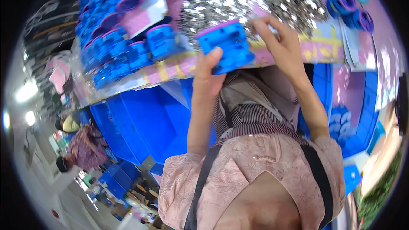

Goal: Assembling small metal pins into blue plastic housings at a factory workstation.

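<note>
My left hand [206, 70] is closed on a blue plastic part [226, 44] with a pink edge along its top, the thumb lying across its near face. The part is held tilted above the front edge of the table. Just right of it, my right hand [283, 44] has its fingers curled together, tips close to the part's upper right corner. Whatever may be between those fingertips is too small and blurred to make out. Behind both hands lie two piles of small shiny metal pieces, a left pile [213, 4] and a right pile [289, 0].
Many similar blue parts [113, 44] with pink rims stand stacked on the table's left. Blue-and-purple spools [343, 2] sit at the far right. Blue bins stand below the table edge, a left bin [147, 121] and a right bin [366, 119]. Another person [87, 145] is at far left.
</note>
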A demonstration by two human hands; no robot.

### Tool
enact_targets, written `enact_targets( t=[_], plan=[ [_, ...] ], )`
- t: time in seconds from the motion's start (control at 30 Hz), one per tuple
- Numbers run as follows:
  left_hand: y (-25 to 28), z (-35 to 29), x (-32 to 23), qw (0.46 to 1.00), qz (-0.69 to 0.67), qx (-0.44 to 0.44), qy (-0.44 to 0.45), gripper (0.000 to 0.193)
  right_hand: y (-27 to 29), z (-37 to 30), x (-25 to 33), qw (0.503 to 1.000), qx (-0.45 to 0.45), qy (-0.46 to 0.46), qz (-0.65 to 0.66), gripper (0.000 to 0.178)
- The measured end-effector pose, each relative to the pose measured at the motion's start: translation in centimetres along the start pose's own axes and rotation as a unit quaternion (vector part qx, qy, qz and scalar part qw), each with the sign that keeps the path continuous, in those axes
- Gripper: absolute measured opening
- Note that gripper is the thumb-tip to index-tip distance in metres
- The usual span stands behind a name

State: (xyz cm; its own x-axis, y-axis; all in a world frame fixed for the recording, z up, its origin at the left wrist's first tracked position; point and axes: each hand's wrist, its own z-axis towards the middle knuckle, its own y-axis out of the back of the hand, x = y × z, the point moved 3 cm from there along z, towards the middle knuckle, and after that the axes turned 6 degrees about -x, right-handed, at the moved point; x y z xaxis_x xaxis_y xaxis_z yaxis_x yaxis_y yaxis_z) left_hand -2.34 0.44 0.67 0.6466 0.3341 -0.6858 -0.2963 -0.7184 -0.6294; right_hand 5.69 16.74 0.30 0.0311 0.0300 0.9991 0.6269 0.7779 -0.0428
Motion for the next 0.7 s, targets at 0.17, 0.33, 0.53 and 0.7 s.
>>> enact_targets(
  t=[0.17, 0.33, 0.53, 0.7],
  plan=[
    [0.9, -0.5, -2.8, 0.961, 0.258, -0.078, -0.066, 0.059, -0.5, -1.8, -0.2, 0.997, -0.01, -0.067, 0.025, 0.023],
    [3.8, 0.1, -11.3, 0.871, 0.372, -0.253, -0.198, 0.037, 0.5, -1.8, -0.7, 0.992, -0.041, -0.104, 0.053, 0.021],
    [9.2, 4.9, -21.0, 0.748, 0.552, -0.265, -0.255, 0.046, -1.5, -2.5, -1.2, 0.994, 0.026, -0.099, 0.048, 0.021],
    [8.5, 7.3, -21.3, 0.658, 0.651, -0.261, -0.275, 0.047, -2.5, -3.6, -1.9, 0.993, 0.06, -0.088, 0.049, 0.021]
  ],
)
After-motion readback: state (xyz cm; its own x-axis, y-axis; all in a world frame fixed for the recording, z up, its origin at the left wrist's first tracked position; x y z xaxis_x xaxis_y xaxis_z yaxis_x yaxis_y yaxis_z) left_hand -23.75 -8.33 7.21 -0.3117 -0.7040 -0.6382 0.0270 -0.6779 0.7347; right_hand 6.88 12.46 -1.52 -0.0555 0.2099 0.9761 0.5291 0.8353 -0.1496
